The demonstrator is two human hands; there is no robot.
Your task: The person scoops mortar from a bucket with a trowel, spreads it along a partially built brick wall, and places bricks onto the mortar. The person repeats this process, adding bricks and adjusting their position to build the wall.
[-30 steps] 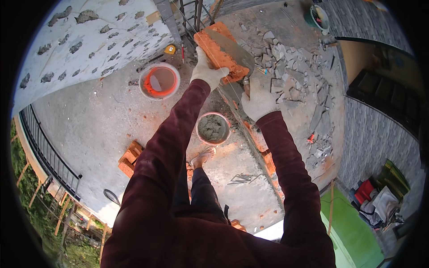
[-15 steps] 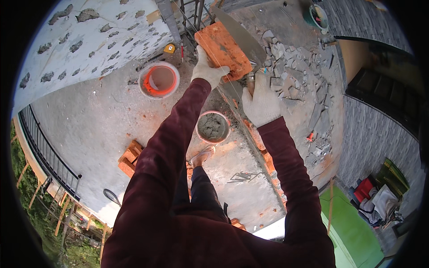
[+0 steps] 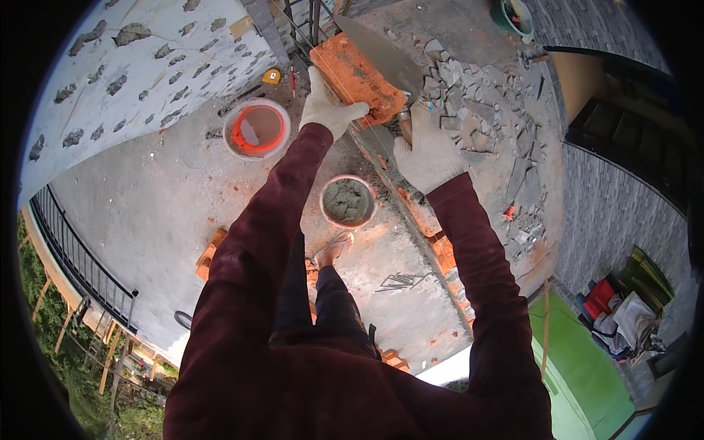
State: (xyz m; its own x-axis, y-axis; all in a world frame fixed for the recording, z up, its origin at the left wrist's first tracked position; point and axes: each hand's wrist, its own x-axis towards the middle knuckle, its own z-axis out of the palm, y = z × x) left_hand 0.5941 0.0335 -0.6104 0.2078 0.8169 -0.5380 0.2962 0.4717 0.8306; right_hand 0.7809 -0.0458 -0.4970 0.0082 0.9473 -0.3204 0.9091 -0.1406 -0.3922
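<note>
- Brick (image 3: 358, 79) at the low wall's (image 3: 420, 214) far end; can't tell if seated.
- My left grip (image 3: 326, 110) clasps its near end, thumb on top.
- My right grip (image 3: 433, 152) holds the trowel (image 3: 389, 60) by its handle.
- Blade swung off brick's top since a second ago; that face likely accessible.

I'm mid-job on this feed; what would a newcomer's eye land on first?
Probably the bright orange brick at upper centre, gripped by the gloved left hand, with the trowel in the gloved right hand showing along its right side. Next, perhaps, the bucket with a vivid orange-red inside, left of the brick, and the broken grey rubble scattered at upper right.
</note>
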